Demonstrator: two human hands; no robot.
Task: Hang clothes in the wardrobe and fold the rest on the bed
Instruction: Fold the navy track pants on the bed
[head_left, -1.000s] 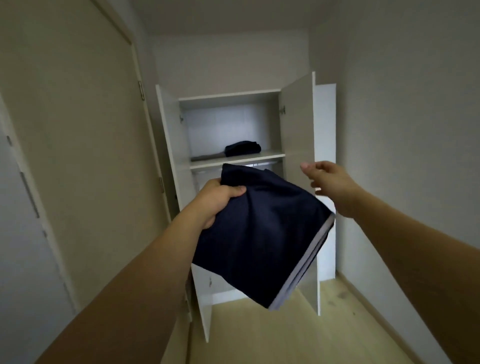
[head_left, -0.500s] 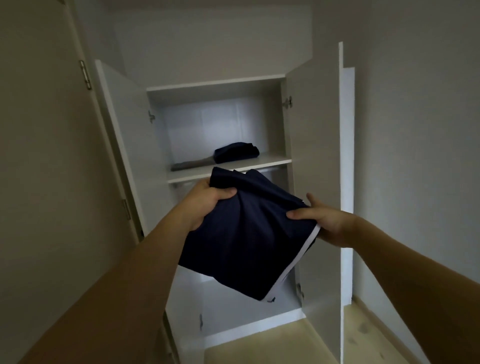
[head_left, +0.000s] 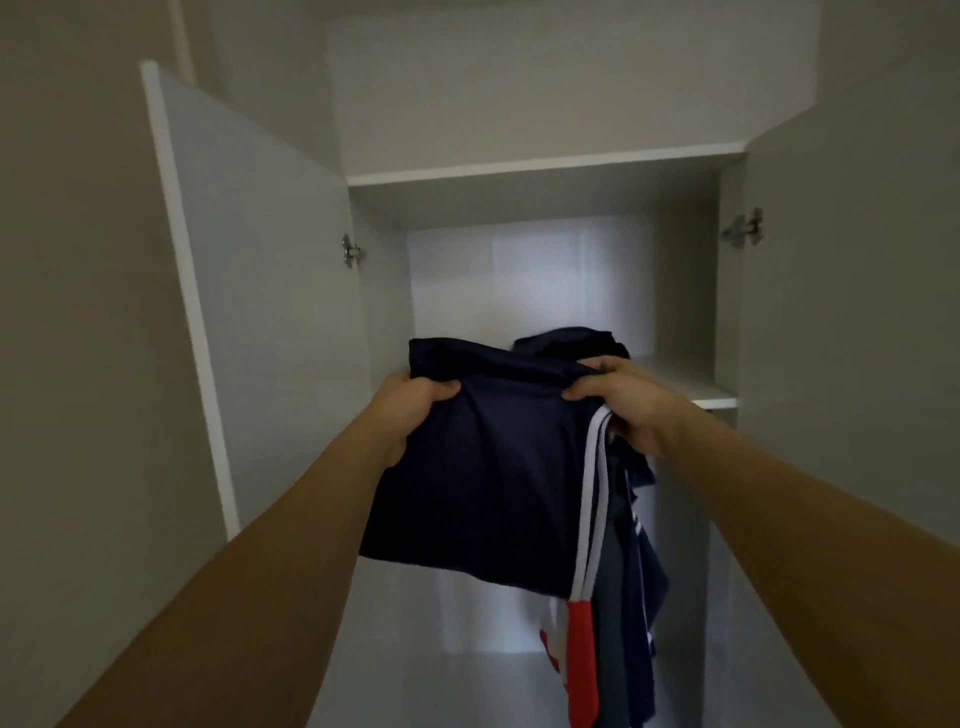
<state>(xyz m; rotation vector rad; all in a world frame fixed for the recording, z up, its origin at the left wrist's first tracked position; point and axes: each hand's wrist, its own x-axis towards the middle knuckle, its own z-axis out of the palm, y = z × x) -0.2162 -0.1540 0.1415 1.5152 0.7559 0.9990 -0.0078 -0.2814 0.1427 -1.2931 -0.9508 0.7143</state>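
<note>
Both hands, left hand (head_left: 415, 410) and right hand (head_left: 623, 400), grip the folded navy garment (head_left: 483, 478) by its top edge; best slide it flat onto the shelf (head_left: 691, 387), beside the dark pile (head_left: 566, 340).

No text, label, brand or number can be read anywhere here.

Two bare forearms reach in from the lower corners, with no sleeve showing on either as far as the picture's edge. The left hand (head_left: 415, 410) and the right hand (head_left: 626, 402) are bare as well, with no glove, ring, watch or strap to be seen. The thumbs are short with plain, unpainted nails.
</note>
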